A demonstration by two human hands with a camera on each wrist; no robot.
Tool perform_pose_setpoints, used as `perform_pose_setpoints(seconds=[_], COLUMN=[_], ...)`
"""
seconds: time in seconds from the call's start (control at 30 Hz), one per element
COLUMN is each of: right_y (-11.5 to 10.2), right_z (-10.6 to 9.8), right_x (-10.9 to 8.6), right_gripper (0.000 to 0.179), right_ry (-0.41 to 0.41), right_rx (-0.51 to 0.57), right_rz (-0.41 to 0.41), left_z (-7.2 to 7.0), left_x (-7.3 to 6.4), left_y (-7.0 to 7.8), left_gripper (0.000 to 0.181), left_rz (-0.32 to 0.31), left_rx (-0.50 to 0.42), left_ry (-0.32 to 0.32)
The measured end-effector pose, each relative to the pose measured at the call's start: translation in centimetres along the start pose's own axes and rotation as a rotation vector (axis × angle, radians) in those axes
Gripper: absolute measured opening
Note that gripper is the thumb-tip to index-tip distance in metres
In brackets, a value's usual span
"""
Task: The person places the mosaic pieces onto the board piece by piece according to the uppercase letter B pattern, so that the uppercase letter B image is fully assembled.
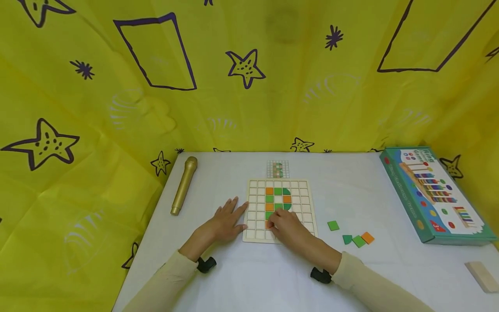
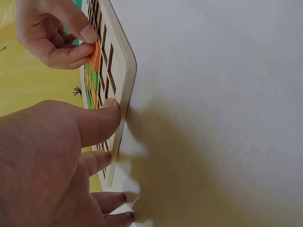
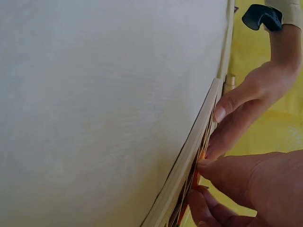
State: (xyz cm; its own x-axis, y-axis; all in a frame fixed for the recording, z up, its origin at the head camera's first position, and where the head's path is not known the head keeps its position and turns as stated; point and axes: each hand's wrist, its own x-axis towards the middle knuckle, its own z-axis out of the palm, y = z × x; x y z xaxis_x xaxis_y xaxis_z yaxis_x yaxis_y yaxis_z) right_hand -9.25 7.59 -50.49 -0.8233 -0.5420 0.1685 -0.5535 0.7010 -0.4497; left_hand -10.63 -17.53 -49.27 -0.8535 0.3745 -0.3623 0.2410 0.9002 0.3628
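A wooden grid board (image 1: 252, 225) lies on the white table, with orange, green and dark green rounded tiles set in its middle squares. My right hand (image 1: 290, 229) is over the lower middle of the board. Its thumb and finger pinch an orange square tile (image 2: 95, 57), which is tilted at the grid in the left wrist view. My left hand (image 1: 225, 223) lies at the board's left edge, fingers spread, the thumb and a finger touching the rim. A small pattern card (image 1: 277, 169) lies just behind the board.
Right of the board lie a green square tile (image 1: 333, 225), a dark green rounded tile (image 1: 347, 239), another green square (image 1: 358, 241) and an orange square (image 1: 367, 237). A gold microphone (image 1: 184, 186) is at left; a game box (image 1: 436, 195) and wooden block (image 1: 481, 276) at right.
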Motion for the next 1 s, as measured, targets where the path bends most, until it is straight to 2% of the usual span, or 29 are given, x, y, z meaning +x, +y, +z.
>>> perform_pose_setpoints(seconds=[0.27,0.37,0.43,0.6,0.8,0.93,1.0], right_y=[0.7,0.7,0.8,2.2,6.1,8.2,8.8], right_z=[-0.3,-0.5,-0.8,-3.0,-6.9,-8.7,-9.2], right_x=[-0.5,-0.5,-0.6,-1.2,-3.0,-5.1,-6.3], right_gripper=[0.013,0.013,0.014,0.016,0.017,0.029,0.036], right_ry=[-0.001,-0.005,-0.014,-0.021,-0.056,-0.106,-0.139], right_rx=[-0.031,-0.037,-0.032,0.006,0.065,-0.013,-0.053], right_rz=[-0.110,-0.120,-0.092,0.067,0.295,0.440,0.487], left_z=[0.0,0.0,0.0,0.0,0.0,0.0,0.0], left_x=[0.0,-0.1,-0.1,0.0,0.0,-0.1,-0.1], left_y=[0.1,0.1,0.1,0.2,0.1,0.0,0.1], left_gripper=[0.073,0.073,0.073,0.073,0.073,0.072,0.073], left_rz=[-0.016,-0.017,-0.017,-0.017,-0.021,-0.007,-0.002], left_rx=[0.020,0.029,0.030,0.026,0.033,0.020,0.016], left_ry=[-0.002,0.003,0.005,0.002,0.006,0.010,0.006])
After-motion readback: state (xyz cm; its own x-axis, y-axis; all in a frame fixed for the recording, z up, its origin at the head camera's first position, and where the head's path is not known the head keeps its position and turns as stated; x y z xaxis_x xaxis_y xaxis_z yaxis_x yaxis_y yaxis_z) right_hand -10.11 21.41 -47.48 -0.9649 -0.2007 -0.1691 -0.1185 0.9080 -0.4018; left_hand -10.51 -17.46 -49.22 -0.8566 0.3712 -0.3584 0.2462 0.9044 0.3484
